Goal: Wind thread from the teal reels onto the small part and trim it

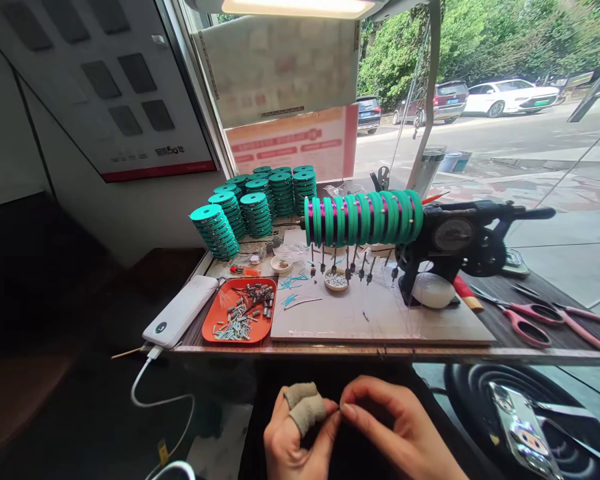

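Both hands meet low in the view, below the table's front edge. My left hand [295, 433] wears grey fabric sleeves on two fingers, and its fingertips are pinched together. My right hand [400, 427] pinches against them, fingertip to fingertip. Whatever sits between the fingers is too small to make out. Above, a row of green spools [363, 217] wound with purple line is mounted on a black hand-crank winder [455, 240], and small weights hang from the spools on thin lines.
Stacks of green spools [253, 203] stand at the back left. An orange tray [240, 320] of small metal parts, a white power bank [180, 311], a small dish of beads [337, 280], a white work board [380, 320] and red-handled scissors [530, 320] lie on the table.
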Demonstrator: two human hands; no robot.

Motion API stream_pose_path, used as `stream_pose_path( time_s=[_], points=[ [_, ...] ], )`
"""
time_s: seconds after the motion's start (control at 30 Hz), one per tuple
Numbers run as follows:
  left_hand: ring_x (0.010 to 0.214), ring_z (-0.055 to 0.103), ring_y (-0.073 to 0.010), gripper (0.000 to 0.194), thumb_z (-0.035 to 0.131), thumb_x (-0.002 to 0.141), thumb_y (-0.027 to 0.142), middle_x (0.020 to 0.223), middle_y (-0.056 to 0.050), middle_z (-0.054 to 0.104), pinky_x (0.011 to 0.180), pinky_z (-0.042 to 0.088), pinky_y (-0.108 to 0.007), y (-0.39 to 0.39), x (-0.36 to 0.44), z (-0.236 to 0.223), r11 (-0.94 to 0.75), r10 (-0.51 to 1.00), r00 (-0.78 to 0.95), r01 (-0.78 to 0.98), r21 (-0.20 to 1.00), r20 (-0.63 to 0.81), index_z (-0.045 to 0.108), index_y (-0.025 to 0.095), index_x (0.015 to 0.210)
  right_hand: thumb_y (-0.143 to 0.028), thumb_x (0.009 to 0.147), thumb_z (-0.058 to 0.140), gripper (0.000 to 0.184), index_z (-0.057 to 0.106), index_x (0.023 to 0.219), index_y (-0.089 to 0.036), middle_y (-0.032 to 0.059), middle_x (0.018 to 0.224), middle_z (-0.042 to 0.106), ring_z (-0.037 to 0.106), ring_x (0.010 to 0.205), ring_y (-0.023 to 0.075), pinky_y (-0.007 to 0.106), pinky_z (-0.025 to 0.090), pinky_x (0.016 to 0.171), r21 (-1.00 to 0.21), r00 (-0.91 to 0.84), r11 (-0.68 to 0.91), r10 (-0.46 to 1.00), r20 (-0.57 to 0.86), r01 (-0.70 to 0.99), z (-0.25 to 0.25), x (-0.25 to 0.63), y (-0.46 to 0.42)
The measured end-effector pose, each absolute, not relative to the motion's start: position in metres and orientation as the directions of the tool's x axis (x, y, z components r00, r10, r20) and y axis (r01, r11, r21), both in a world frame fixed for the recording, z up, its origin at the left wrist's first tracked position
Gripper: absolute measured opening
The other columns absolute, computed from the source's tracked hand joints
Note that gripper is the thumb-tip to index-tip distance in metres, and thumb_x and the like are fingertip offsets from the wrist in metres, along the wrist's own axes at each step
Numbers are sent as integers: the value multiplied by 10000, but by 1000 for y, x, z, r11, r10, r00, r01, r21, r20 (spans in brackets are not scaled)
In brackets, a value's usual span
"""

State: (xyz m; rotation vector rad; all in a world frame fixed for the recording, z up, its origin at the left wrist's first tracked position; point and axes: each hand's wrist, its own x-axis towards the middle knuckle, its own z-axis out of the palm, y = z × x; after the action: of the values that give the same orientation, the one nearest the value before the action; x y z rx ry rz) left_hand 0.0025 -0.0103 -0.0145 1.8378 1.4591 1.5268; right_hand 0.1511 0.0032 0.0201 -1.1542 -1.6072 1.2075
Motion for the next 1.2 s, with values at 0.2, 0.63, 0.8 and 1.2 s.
stream_pose_path(
  time_s=[0.2, 0.63, 0.8, 1.2],
  points=[
    [615, 589, -120, 90, 693, 665, 171, 684, 17, 603, 548, 483, -201, -9, 2, -12, -446, 834, -78, 489, 749, 547, 670, 235, 724, -331, 816, 515, 223, 615, 721, -156, 31, 669, 624, 573, 634, 163, 227, 433, 598, -961, -267, 160, 959, 97, 226, 20, 151, 3],
    [582, 563, -123, 50, 633, 715, 164, 664, 4, 566, 502, 460, -213, -9, 5, -7, -463, 816, -64, 524, 715, 575, 642, 208, 692, -298, 828, 497, 209, 605, 730, -148, 36, 666, 621, 571, 619, 155, 224, 429, 581, -940, -300, 224, 943, 143, 256, 21, 152, 3],
    [587, 544, -124, 79, 622, 705, 111, 667, -7, 537, 502, 449, -214, -10, 3, -6, -515, 790, 43, 587, 625, 611, 624, 186, 680, -269, 823, 500, 190, 595, 710, -149, 33, 654, 619, 566, 597, 144, 214, 421, 560, -925, -320, 255, 934, 159, 283, 21, 151, 4],
    [587, 559, -138, 46, 633, 714, 218, 625, 8, 572, 511, 453, -229, -11, 5, 0, -421, 857, -34, 526, 739, 514, 654, 227, 675, -333, 808, 520, 231, 616, 703, -151, 28, 649, 626, 569, 619, 157, 225, 440, 581, -958, -274, 160, 957, 92, 237, 20, 151, 3]
  ],
)
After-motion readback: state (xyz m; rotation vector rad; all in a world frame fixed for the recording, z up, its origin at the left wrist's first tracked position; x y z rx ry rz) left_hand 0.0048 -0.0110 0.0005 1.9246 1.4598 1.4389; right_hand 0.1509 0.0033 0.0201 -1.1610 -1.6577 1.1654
